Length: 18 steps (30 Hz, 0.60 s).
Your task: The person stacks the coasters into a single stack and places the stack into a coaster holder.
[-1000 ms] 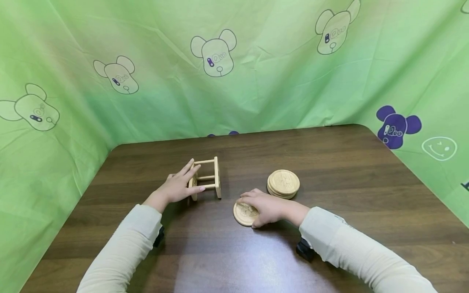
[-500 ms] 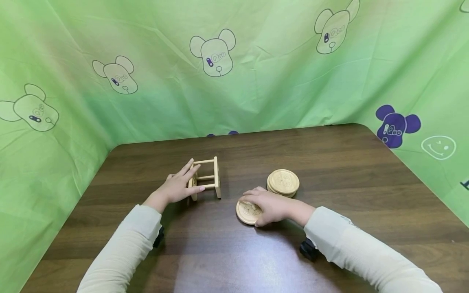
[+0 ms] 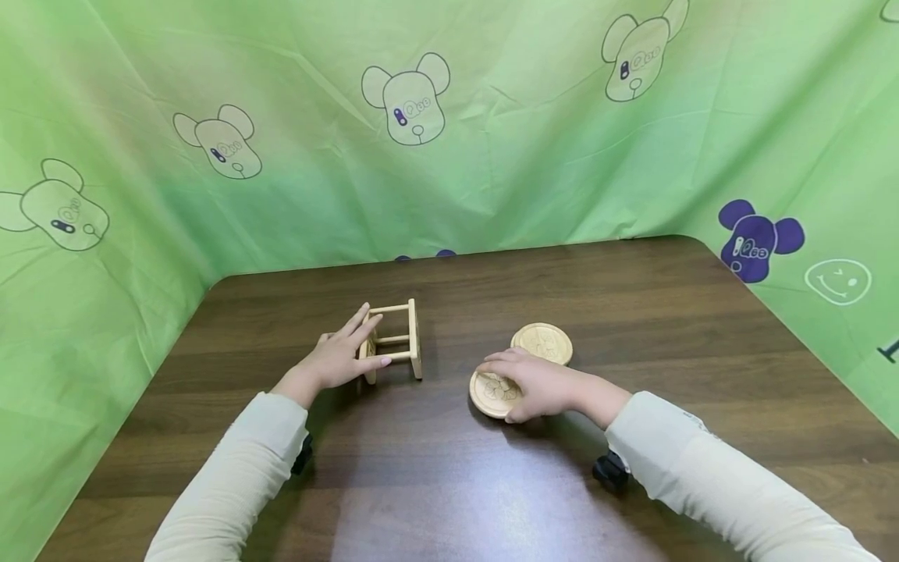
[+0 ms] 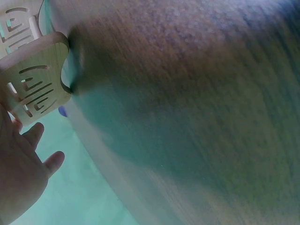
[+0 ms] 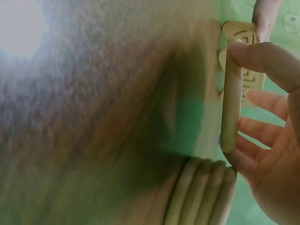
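My right hand (image 3: 544, 385) grips a round wooden coaster (image 3: 494, 394) by its edge; a pattern is carved on its upper face. In the right wrist view this coaster (image 5: 232, 98) is off the table, with thumb and fingers at opposite edges. Partly behind the hand sits a stack of similar coasters (image 3: 542, 341); several edges of the stack (image 5: 201, 192) show in the right wrist view. On the left, my left hand (image 3: 332, 361) rests with extended fingers on a small wooden coaster rack (image 3: 416, 343). Cut-out slots mark the rack's side panel (image 4: 40, 77).
All of this is on a dark brown wooden table (image 3: 435, 484). Behind it and along both sides hangs a green cloth (image 3: 302, 195) printed with cartoon heads. The table's far edge meets the cloth.
My right hand has lifted the coaster and carried it rightward and away from me, nearer the stack, which it now partly covers. The left hand and rack have stayed put.
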Tool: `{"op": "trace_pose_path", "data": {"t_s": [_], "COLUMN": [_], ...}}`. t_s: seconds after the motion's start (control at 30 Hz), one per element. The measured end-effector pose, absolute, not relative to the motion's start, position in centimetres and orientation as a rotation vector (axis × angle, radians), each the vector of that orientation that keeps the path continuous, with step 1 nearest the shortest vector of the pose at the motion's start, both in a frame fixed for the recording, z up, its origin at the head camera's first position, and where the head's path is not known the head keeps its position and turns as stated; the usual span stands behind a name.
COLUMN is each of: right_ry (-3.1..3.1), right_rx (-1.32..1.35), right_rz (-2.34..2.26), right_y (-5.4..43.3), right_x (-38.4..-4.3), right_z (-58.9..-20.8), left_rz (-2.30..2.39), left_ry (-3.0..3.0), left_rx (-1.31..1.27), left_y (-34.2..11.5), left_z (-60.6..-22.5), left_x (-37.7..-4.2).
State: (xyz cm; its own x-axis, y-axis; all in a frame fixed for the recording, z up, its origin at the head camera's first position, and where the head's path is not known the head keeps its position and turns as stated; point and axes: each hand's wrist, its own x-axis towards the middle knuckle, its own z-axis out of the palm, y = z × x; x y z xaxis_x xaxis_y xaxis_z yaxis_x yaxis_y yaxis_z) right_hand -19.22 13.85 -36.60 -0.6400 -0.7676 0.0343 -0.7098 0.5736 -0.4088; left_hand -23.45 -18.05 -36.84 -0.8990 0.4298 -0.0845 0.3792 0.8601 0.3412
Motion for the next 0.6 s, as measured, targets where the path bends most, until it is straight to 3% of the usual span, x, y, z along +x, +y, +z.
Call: {"op": "trace_pose_path", "data": {"t_s": [0.6], "right_ry": [2.727], "right_rx": [-1.209], "right_rz": [-0.641], "right_y": [16.0], "right_x": [-20.1], "right_z": [-35.3], "left_rz": [0.465], "left_ry": [2.879], "left_rx": [0.631], "left_y": [-18.0], "left_z": [-36.7], "left_x": [-23.4]}}
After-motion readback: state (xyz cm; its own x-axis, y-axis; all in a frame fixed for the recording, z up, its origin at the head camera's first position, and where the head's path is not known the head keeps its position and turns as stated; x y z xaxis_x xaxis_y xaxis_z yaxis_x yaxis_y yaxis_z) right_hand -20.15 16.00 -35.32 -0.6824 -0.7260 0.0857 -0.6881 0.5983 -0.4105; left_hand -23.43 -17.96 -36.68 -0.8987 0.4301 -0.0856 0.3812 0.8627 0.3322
